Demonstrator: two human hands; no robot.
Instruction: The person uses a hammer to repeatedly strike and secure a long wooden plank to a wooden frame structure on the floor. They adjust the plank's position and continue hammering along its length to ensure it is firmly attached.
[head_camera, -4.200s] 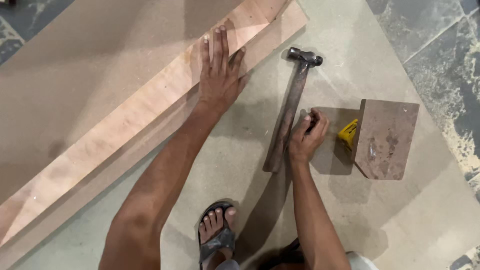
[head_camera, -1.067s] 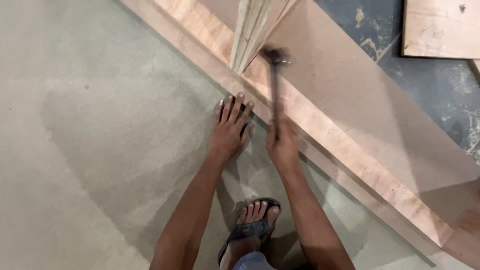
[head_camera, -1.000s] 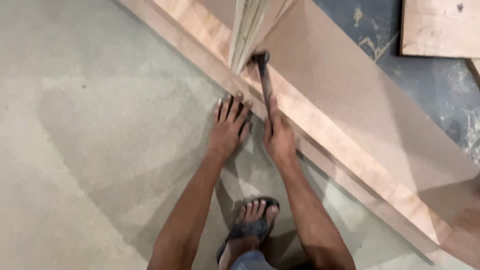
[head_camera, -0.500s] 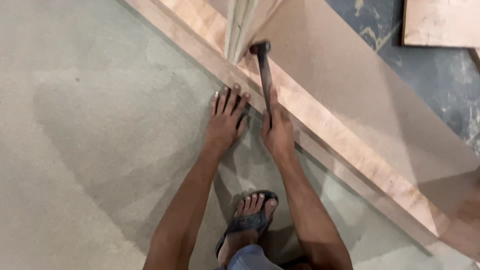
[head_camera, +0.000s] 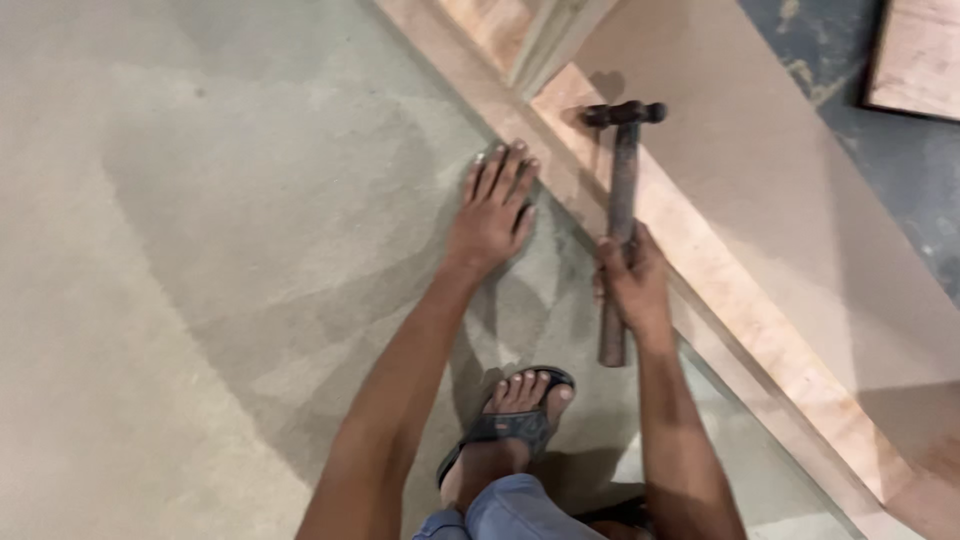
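Observation:
My left hand lies flat, fingers spread, on the grey board beside the edge of a long reddish plywood strip. My right hand grips the handle of a dark metal hammer, whose head hovers over the strip. An upright pale board edge stands on the strip just beyond my left fingertips. My foot in a grey sandal rests on the board below both hands.
A wide brown sheet lies behind the strip on the right. Another plywood piece sits at the top right on a dark mottled floor.
The hammer has swung to the right and lifted away from the upright board edge. My left hand has stayed flat by the strip. The view has drifted slightly.

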